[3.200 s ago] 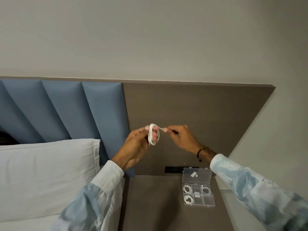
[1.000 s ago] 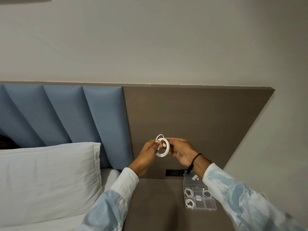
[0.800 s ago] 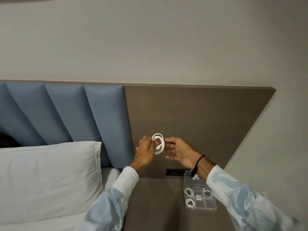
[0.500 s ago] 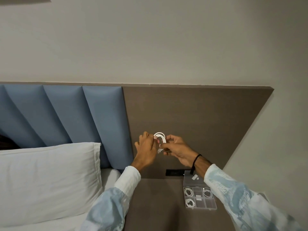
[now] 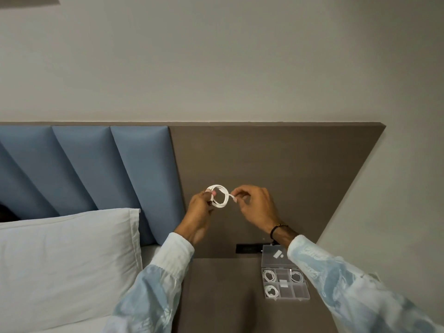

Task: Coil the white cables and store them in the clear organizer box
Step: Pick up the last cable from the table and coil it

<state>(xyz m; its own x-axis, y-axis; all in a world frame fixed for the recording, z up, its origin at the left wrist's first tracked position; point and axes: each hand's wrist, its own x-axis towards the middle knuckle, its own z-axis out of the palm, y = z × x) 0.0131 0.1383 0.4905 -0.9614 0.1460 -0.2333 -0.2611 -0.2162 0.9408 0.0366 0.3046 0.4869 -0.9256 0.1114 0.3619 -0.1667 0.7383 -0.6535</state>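
both hands raised together, left grip (image 5: 201, 207) and right grip (image 5: 252, 203) pinched shut, fingertips facing.

No text, brand, number or sign can be read anywhere in this view. The clear plastic organizer box (image 5: 286, 280) on the brown wooden nightstand (image 5: 223, 296) at near right carries small white patches, one on its raised lid and one on a middle compartment, but they are too small to show any lettering. The narrow black panel (image 5: 247, 249) on the brown headboard is likewise blank.
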